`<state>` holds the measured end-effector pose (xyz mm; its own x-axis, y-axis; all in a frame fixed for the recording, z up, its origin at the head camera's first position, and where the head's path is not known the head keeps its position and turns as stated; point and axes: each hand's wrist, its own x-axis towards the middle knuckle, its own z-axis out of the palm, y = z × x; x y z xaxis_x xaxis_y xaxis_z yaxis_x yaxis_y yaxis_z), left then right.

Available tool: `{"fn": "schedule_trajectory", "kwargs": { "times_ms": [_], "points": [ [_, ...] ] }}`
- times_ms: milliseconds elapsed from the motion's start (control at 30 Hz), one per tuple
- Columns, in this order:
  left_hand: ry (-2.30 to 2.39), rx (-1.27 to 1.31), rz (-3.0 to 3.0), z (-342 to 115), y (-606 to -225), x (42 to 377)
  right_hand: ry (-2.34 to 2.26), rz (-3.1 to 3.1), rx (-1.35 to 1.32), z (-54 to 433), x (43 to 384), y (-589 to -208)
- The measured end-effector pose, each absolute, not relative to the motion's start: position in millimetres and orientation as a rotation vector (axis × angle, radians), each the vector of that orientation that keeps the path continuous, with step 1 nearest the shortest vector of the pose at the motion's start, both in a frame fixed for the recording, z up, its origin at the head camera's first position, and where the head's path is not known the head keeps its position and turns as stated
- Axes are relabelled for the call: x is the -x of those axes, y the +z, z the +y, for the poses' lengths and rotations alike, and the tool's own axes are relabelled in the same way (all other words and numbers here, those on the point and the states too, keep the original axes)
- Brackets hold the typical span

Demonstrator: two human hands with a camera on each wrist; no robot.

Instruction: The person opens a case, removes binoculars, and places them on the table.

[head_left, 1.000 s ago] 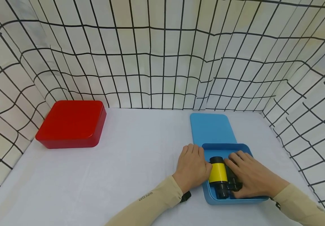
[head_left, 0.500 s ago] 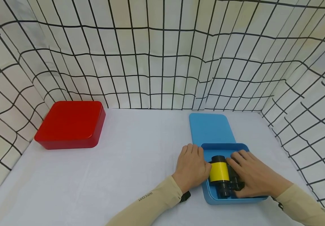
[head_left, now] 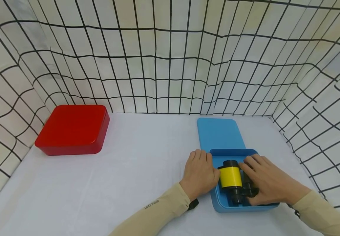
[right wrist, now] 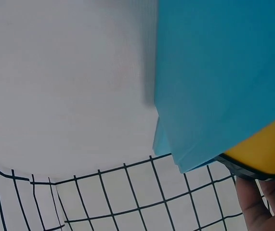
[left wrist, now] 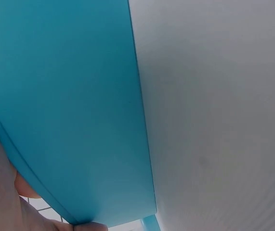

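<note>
- Binoculars [head_left: 236, 183], yellow and black, lying inside the blue box [head_left: 241, 208], between both hands, just left of the right palm
- Long axis running roughly away from the person, slightly slanted, with the broader black end toward the back and the narrower end toward the near wall
- Right hand [head_left: 268, 182] clearly the nearer one: clamped over the right-hand barrel from above and the right, fingers toward the far end, thumb toward the near end; much of that barrel hidden beneath
- In the right wrist view, fingers against the black edge, with yellow showing beyond the box wall
- Left hand [head_left: 199, 175] hooked over the left rim of the box, fingers curled there, thumb pointing toward the yellow barrel; cannot tell touch from narrow gap
- By judgement, the deciding relation: hold on the right-hand barrel only, with the left barrel beside the left wall and the left hand steadying that wall
- Underneath, a white tabletop [head_left: 143, 164]; directly behind the box, a flat blue panel [head_left: 221, 131]
- Well apart, toward the far left, a red box [head_left: 72, 127]
- Around the back and sides, pale walls [head_left: 177, 70] with a black grid
</note>
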<state>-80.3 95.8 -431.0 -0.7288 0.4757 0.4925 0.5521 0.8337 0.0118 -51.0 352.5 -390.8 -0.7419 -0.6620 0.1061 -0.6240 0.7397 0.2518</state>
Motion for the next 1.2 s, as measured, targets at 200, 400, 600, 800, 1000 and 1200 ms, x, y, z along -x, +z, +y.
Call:
{"fn": "schedule_trajectory", "kwargs": {
  "times_ms": [200,400,600,800,1000,1200],
  "points": [
    [-0.218,0.761,-2.538,95,-431,82,-0.265,-2.766,-1.017,349,54,-384],
    [-0.210,0.810,-2.701,101,-428,82,-0.252,-2.787,-1.007,353,51,-376],
    [-0.192,0.805,-2.730,107,-426,82,-0.261,-2.750,-1.008,357,51,-366],
    [-0.134,0.807,-2.705,105,-427,80,-0.265,-2.728,-1.022,357,52,-365],
    [-0.116,0.792,-2.646,100,-427,80,-0.272,-2.740,-1.013,356,55,-364],
    [-0.109,0.817,-2.676,98,-426,81,-0.262,-2.778,-0.993,356,56,-363]
  ]
}}
